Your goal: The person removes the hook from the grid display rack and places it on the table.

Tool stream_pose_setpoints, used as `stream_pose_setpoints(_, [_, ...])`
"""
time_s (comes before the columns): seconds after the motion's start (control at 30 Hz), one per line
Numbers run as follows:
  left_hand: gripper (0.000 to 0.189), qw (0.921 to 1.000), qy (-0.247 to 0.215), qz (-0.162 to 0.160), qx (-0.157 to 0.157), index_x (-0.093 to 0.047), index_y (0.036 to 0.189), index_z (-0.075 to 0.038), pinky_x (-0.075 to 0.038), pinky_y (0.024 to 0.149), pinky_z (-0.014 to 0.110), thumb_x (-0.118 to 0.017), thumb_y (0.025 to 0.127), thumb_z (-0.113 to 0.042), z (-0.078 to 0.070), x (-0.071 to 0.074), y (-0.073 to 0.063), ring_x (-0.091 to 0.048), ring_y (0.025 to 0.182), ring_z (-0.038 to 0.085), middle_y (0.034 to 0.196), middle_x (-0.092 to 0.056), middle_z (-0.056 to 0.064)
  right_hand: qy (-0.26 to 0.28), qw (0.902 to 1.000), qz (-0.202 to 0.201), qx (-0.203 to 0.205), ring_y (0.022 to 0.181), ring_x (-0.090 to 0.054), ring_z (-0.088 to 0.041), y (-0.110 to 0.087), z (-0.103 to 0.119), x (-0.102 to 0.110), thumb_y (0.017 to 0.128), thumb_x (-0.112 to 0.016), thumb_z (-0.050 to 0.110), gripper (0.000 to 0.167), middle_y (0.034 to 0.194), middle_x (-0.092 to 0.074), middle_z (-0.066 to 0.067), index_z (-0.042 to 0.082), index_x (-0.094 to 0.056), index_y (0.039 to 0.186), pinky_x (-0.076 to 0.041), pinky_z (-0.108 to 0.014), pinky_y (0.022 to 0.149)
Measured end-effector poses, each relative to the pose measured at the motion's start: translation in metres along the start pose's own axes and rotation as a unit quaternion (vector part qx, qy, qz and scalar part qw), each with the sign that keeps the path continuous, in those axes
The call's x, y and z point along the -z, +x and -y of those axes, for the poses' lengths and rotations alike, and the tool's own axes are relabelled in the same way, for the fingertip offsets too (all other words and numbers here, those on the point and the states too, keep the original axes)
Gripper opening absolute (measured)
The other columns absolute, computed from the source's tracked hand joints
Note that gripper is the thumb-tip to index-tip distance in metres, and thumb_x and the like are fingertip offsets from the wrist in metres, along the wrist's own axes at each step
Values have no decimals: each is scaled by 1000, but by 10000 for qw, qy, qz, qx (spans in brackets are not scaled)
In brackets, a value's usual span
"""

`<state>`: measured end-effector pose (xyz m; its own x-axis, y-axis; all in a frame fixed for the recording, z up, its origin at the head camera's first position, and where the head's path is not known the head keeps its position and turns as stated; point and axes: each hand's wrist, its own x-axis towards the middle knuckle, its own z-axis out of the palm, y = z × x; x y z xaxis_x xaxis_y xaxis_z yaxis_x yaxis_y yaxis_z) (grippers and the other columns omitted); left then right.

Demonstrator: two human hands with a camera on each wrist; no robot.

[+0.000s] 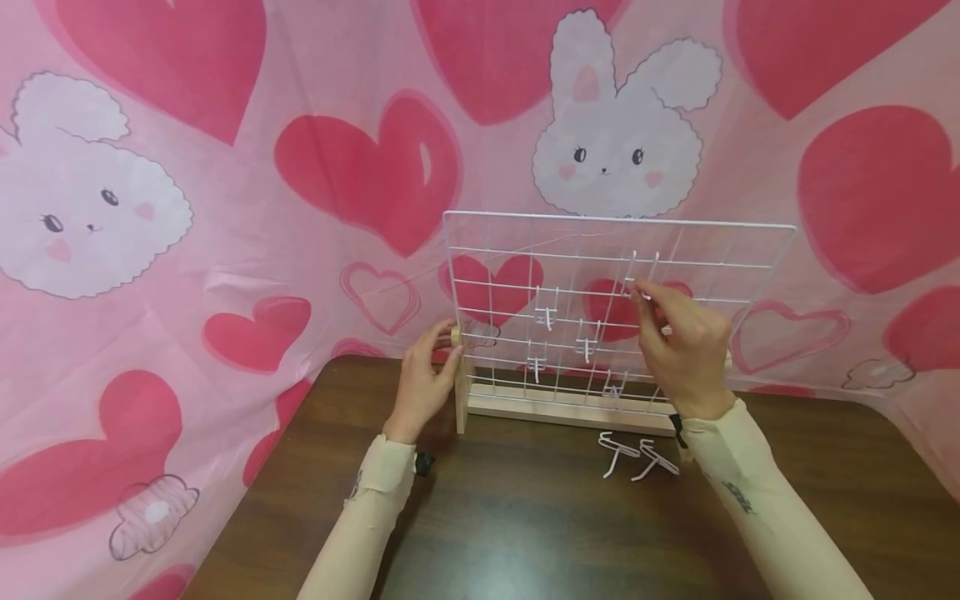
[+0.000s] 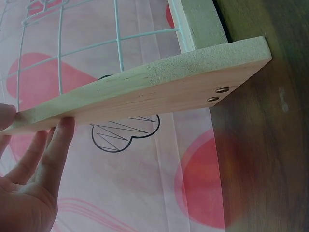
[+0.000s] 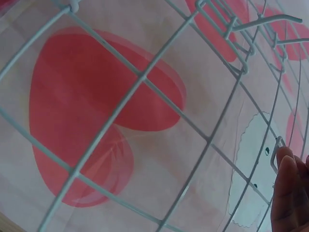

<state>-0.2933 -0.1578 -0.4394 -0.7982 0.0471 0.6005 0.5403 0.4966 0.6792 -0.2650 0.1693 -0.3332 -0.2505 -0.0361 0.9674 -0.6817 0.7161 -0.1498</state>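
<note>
A white wire grid rack (image 1: 510,315) stands on a wooden base near the back of the table. My left hand (image 1: 424,382) holds the rack's wooden side post (image 2: 159,92), thumb on one face and fingertips on the other. At the upper right of the grid, my right hand (image 1: 686,346) pinches a white wire hook (image 1: 633,265); part of this hook also shows at the fingertips in the right wrist view. Several other hooks hang on the grid, among them one upper hook (image 1: 546,317) and one further right (image 1: 585,350).
Two loose white hooks, a left one (image 1: 618,452) and a right one (image 1: 657,460), lie on the brown table (image 1: 510,517) in front of the base. Behind the rack hangs a pink cloth (image 1: 360,58) printed with hearts and rabbits.
</note>
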Motion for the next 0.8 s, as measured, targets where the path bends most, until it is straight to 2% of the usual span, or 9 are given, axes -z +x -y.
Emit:
stream_pose_setpoints(0.1, [39,10000,3,3,-34,-61,138,-5,-63,92,49,-69,100,-10,0,0,0,-73,112,35,122,-73,17,46,9998,-170,28,53,-64,-30,3,1,1,90,-73,-2,13,78,-77,-21,-5,-79,101,-44,-29,53])
stream_pose_setpoints(0.27, [39,10000,30,-12,-66,-61,138,-5,-64,89,49,-69,100,-11,0,0,0,-73,112,34,123,-72,16,69,9990,-426,68,51,-61,-30,5,5,2,90,-73,0,10,76,-76,-20,-4,-79,97,-38,-29,50])
stream_pose_setpoints(0.43, [40,10000,33,38,-35,-60,138,-5,-65,87,47,-69,100,-11,-1,-1,-1,-73,113,34,123,-72,16,47,9987,-487,168,51,-60,-30,3,9,8,88,-74,0,10,76,-76,-20,-4,-79,96,-37,-33,50])
stream_pose_setpoints(0.6, [41,10000,-54,25,-10,-60,139,-5,-65,81,51,-69,99,-9,-1,0,-1,-73,112,36,123,-72,17,-120,9982,-508,290,53,-64,-33,-1,13,12,88,-73,0,11,80,-77,-20,-2,-79,96,-39,-38,49])
stream_pose_setpoints(0.8, [41,10000,-26,0,62,-60,139,-7,-66,80,49,-70,99,-8,1,-1,0,-73,113,34,123,-73,16,-112,9984,-395,401,48,-58,-31,-9,13,16,90,-71,5,12,70,-73,-18,-2,-79,97,-34,-38,46])
